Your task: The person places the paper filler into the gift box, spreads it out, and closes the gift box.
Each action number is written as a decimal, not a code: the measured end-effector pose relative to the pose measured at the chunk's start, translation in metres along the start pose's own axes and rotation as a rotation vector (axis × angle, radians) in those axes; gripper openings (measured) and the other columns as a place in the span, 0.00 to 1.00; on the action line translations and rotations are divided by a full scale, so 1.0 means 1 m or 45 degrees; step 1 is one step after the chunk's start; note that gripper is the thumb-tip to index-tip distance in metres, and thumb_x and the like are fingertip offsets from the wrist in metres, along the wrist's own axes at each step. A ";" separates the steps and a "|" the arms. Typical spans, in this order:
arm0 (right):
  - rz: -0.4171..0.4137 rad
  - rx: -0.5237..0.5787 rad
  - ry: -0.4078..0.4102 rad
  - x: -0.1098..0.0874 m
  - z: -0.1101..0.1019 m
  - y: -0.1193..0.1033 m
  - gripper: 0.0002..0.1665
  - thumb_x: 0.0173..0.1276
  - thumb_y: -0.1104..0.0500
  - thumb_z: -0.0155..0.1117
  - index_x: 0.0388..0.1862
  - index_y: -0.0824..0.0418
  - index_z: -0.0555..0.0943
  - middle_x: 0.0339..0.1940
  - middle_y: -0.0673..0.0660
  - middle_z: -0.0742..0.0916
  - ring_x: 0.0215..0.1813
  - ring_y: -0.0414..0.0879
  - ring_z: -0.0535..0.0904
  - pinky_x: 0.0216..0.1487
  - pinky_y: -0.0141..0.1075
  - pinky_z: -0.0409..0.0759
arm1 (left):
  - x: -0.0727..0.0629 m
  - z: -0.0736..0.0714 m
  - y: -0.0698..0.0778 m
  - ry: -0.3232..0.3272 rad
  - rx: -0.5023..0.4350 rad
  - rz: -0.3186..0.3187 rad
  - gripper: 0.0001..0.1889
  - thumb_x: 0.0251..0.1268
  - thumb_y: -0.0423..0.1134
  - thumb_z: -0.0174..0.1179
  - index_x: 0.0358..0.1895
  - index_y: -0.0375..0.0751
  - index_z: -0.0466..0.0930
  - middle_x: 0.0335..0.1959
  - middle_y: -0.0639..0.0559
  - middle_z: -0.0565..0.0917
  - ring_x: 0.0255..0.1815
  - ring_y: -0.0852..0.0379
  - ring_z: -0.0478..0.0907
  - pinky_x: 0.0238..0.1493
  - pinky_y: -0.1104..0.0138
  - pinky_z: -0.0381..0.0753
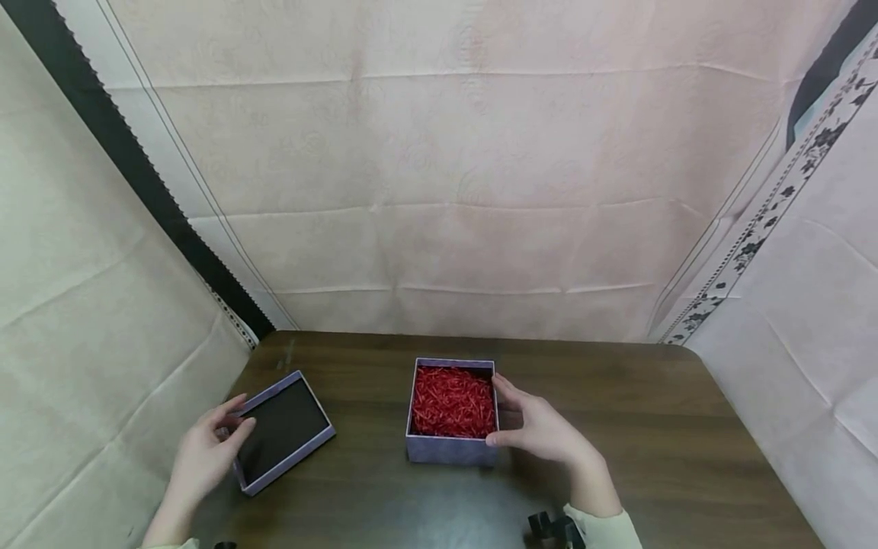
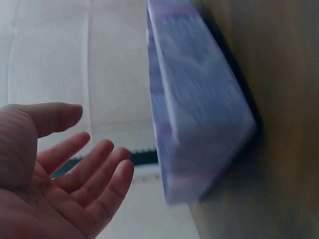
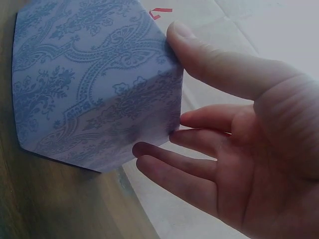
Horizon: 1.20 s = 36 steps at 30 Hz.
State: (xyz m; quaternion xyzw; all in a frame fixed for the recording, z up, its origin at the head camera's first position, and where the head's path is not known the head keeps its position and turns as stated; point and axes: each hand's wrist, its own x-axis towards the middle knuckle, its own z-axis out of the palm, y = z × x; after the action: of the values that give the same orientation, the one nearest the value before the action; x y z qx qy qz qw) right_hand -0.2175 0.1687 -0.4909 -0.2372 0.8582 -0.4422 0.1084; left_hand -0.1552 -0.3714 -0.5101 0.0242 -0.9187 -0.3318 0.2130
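A small box (image 1: 449,451) with a blue-purple patterned covering stands upright on the table, filled with red shredded paper (image 1: 453,402). To its left lies the matching lid (image 1: 286,428), inside up and turned at an angle, its dark lining showing. My left hand (image 1: 204,457) hovers at the lid's left edge; in the left wrist view a gap separates its loose fingers from the lid (image 2: 204,84). My right hand (image 1: 543,428) touches the box's right side, thumb at the near corner. The right wrist view shows its fingers fairly straight against the box wall (image 3: 89,74).
The brown wooden table (image 1: 658,435) ends at a pale cloth backdrop (image 1: 439,252), with cloth hanging at both sides too. A black device (image 1: 549,526) sits by the right wrist. A red shred (image 3: 162,11) sticks out over the box rim.
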 end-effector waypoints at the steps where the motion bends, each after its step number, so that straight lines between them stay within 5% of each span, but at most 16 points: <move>1: 0.002 0.007 0.000 0.000 0.000 0.000 0.65 0.63 0.47 0.84 0.88 0.64 0.56 0.89 0.58 0.59 0.75 0.57 0.77 0.74 0.56 0.73 | -0.002 -0.002 -0.005 0.002 0.028 -0.031 0.24 0.69 0.35 0.73 0.66 0.32 0.83 0.51 0.35 0.87 0.41 0.62 0.83 0.36 0.80 0.73; 6: 0.020 0.064 -0.001 -0.001 -0.001 -0.002 0.65 0.63 0.49 0.84 0.88 0.63 0.55 0.89 0.59 0.59 0.73 0.60 0.78 0.70 0.56 0.78 | -0.008 -0.011 -0.021 -0.068 0.098 -0.175 0.29 0.67 0.39 0.75 0.68 0.30 0.80 0.52 0.32 0.85 0.39 0.57 0.83 0.34 0.73 0.74; 10: 0.025 0.083 0.002 -0.001 -0.001 -0.003 0.65 0.64 0.50 0.84 0.88 0.63 0.55 0.89 0.59 0.59 0.72 0.60 0.79 0.68 0.57 0.79 | -0.008 -0.013 -0.029 -0.201 0.108 -0.258 0.37 0.68 0.43 0.75 0.73 0.26 0.73 0.56 0.28 0.83 0.34 0.64 0.79 0.34 0.67 0.75; 17: 0.027 0.091 0.009 -0.001 -0.001 -0.004 0.64 0.64 0.52 0.84 0.88 0.63 0.55 0.89 0.59 0.60 0.72 0.61 0.79 0.67 0.57 0.80 | -0.004 -0.011 -0.034 -0.428 0.043 -0.386 0.50 0.70 0.47 0.73 0.81 0.19 0.54 0.60 0.26 0.77 0.34 0.59 0.83 0.38 0.66 0.80; 27: 0.031 0.055 0.014 0.000 0.001 -0.002 0.63 0.65 0.51 0.84 0.88 0.62 0.56 0.88 0.59 0.60 0.73 0.60 0.78 0.68 0.53 0.80 | -0.006 -0.009 -0.036 -0.504 0.027 -0.457 0.54 0.70 0.45 0.72 0.81 0.16 0.46 0.62 0.23 0.77 0.31 0.55 0.88 0.47 0.62 0.80; 36: 0.026 0.072 0.006 -0.001 0.002 -0.001 0.63 0.65 0.51 0.84 0.88 0.63 0.55 0.88 0.60 0.61 0.72 0.60 0.79 0.66 0.52 0.81 | -0.015 -0.007 -0.036 -0.499 -0.070 -0.525 0.52 0.71 0.40 0.70 0.82 0.17 0.42 0.62 0.21 0.74 0.28 0.53 0.89 0.37 0.71 0.80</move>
State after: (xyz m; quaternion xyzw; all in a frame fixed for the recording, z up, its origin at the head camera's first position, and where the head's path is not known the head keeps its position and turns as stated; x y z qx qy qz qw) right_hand -0.2158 0.1675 -0.4913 -0.2241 0.8480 -0.4656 0.1177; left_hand -0.1427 -0.4007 -0.5334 0.1401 -0.9086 -0.3914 -0.0399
